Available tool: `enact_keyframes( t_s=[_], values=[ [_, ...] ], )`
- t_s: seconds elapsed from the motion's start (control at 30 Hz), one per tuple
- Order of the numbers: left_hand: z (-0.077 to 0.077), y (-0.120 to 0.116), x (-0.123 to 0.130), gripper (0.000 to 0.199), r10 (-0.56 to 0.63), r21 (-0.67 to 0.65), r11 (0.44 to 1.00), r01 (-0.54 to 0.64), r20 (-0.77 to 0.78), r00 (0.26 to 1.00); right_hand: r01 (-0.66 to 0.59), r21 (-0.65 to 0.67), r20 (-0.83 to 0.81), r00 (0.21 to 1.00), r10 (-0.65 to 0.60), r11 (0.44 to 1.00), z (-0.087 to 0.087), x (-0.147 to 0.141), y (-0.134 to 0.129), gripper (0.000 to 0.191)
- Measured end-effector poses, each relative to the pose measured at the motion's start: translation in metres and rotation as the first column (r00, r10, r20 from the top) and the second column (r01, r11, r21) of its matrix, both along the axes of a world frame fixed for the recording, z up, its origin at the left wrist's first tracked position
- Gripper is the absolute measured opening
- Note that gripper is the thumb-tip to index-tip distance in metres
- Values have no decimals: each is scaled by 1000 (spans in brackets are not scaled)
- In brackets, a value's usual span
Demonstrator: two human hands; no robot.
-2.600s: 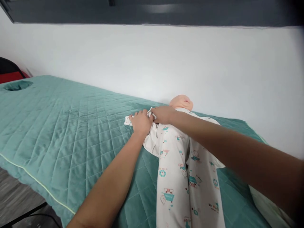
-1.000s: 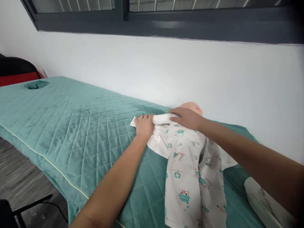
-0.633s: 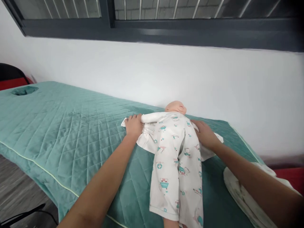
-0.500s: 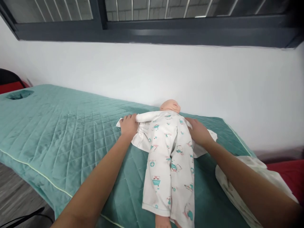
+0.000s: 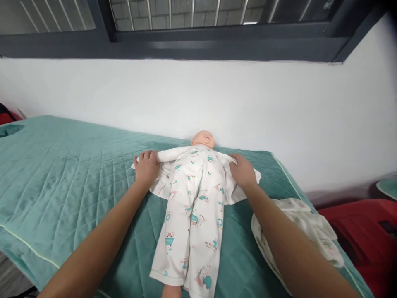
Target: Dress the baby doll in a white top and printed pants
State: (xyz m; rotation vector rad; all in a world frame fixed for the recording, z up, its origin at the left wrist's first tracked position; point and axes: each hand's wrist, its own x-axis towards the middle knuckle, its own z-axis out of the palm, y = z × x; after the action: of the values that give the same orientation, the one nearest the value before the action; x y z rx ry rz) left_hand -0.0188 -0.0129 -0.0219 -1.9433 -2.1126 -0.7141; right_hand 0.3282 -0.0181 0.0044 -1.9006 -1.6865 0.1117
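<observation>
Nearest, a doll's foot (image 5: 171, 291) projects from one cuff of the printed trousers (image 5: 198, 207), close to the near side of the green quilted cover (image 5: 93, 174). To the right, a crumpled pale cloth (image 5: 307, 223) lies partly beneath the right forearm, alongside the cover's piped right edge; a red item (image 5: 359, 231) stands beyond that edge. The white top (image 5: 235, 192) is spread out to both sides of the trousers. Left hand (image 5: 147, 167): fingers curled down, grasping its left sleeve. Right hand (image 5: 243, 170): thumb and fingers closed on its right sleeve, underside of the grip hidden. Quilted surface extends from the left hand to the left of view; a narrower strip separates trousers and cloth. The doll's head (image 5: 203, 140) rests at the far edge, near the white wall (image 5: 155, 95), below the dark window frame (image 5: 192, 45)
</observation>
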Motion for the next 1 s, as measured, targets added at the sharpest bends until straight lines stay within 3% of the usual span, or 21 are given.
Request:
enact_keyframes(
  t_s=[0.07, 0.13, 0.27, 0.33, 0.4, 0.43, 0.5, 0.7, 0.8, 1.0],
  values=[
    [9, -11, 13, 41, -47, 56, 997, 44, 55, 997, 4, 8, 3, 1000, -4, 1000, 0, -1, -1, 41],
    [26, -22, 34, 38, -172, 101, 982, 157, 153, 973, 7, 11, 16, 1000, -8, 1000, 1, -1, -2, 38],
    [76, -31, 97, 32, -487, 79, 872, 483, 245, 838, 20, 4, 44, 999, -20, 1000, 0, -1, -3, 35],
    [98, -27, 131, 33, -605, -59, 784, 618, 156, 781, 20, -2, 59, 998, -20, 1000, 0, 0, -4, 33],
    [112, -21, 162, 34, -630, -278, 754, 595, -49, 775, 19, -4, 72, 997, -19, 1000, -1, 2, -5, 32],
    [115, -17, 176, 33, -638, -377, 745, 550, -165, 752, 20, -6, 76, 997, -19, 1000, -1, 2, -6, 31],
    [114, -10, 200, 28, -634, -462, 740, 488, -238, 736, 23, -6, 83, 996, -22, 1000, -2, 4, -6, 31],
    [90, 5, 242, 39, -625, -549, 732, 403, -304, 719, -15, 30, 90, 996, 13, 999, -3, 4, -9, 34],
    [89, 12, 249, 45, -619, -561, 734, 382, -323, 716, -23, 49, 78, 997, 19, 999, -3, 6, -9, 33],
    [109, 34, 232, 37, -596, -599, 733, 322, -336, 730, 55, 75, 2, 998, -56, 996, 0, 21, -12, 38]
  ],
)
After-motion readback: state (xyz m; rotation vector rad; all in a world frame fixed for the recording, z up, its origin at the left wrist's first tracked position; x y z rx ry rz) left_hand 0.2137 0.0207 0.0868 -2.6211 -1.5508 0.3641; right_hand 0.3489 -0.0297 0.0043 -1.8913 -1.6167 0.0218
